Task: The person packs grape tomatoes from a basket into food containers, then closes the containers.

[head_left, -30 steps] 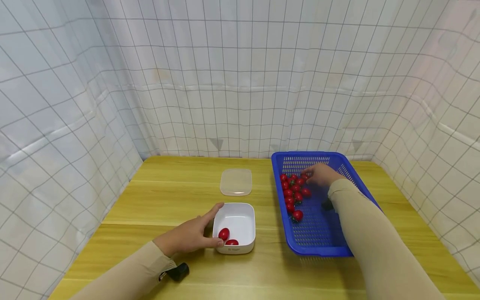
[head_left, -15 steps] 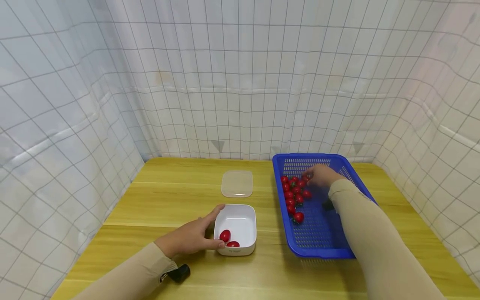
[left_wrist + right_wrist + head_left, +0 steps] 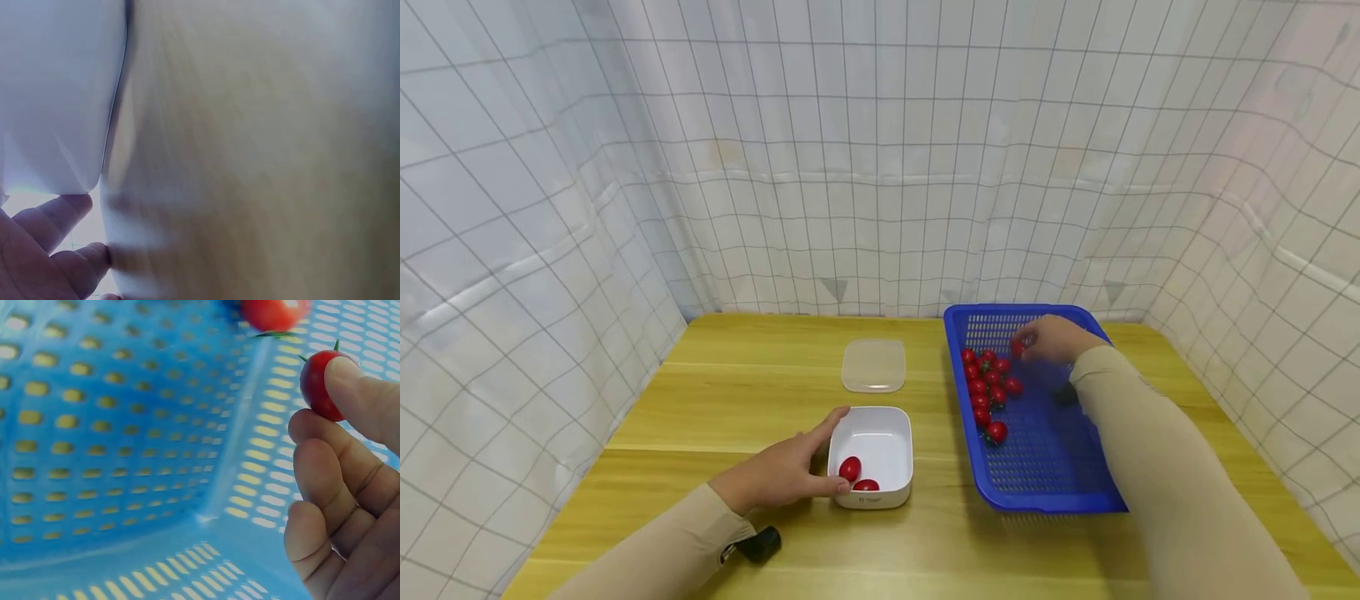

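My right hand (image 3: 1054, 340) is over the far part of a blue plastic basket (image 3: 1028, 503), pinching a cherry tomato (image 3: 314, 385). Thumb and index finger grip it in the right wrist view, where small green leaf tips show; another red tomato (image 3: 275, 311) appears above. Several more cherry tomatoes (image 3: 992, 377) lie along the basket's left side. My left hand (image 3: 784, 473) holds a small square white container (image 3: 880, 450) by its left side, thumb at the front rim and index finger at the back corner. Two tomatoes (image 3: 850, 468) without visible stems sit in the container's near left part.
A translucent square lid (image 3: 873, 365) lies flat on the wooden table (image 3: 737, 400) behind the container. White grid-patterned curtains (image 3: 880, 167) stand at the back and both sides. The basket's raised rim lies to the right of the container.
My right hand has drawn slightly up and to the right within the basket, with a tomato now showing at its fingertips. My left hand and the container stay put.
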`<state>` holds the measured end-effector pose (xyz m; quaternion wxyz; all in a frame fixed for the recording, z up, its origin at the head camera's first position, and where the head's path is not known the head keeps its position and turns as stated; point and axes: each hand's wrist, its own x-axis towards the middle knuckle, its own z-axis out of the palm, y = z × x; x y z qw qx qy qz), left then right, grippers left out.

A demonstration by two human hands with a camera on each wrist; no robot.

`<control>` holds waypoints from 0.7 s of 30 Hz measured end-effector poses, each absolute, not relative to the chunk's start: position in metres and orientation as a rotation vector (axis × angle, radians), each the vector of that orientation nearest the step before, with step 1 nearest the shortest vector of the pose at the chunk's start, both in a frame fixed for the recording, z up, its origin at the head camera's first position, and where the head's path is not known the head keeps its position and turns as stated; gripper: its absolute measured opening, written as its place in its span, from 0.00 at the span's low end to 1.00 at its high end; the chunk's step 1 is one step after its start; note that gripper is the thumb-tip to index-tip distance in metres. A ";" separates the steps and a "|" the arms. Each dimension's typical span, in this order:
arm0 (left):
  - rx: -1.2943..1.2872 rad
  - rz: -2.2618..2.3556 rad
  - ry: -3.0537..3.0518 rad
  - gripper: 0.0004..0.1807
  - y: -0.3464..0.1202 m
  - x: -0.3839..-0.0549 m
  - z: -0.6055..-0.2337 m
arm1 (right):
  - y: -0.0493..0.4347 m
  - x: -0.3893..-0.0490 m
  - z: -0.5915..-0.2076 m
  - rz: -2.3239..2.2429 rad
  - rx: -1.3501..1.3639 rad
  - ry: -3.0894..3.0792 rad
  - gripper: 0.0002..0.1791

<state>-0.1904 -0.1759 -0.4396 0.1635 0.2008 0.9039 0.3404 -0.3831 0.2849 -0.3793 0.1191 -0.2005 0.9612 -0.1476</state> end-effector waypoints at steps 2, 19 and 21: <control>0.570 0.964 2.582 0.61 -0.176 -0.190 -0.439 | 0.283 -0.379 -0.369 -0.451 -0.571 2.826 0.23; 0.562 0.987 2.557 0.61 -0.174 -0.188 -0.436 | 0.239 -0.357 -0.303 -0.629 -0.716 2.851 0.23; 0.563 0.977 2.562 0.61 -0.174 -0.188 -0.436 | 0.228 -0.351 -0.298 -0.643 -0.769 2.823 0.23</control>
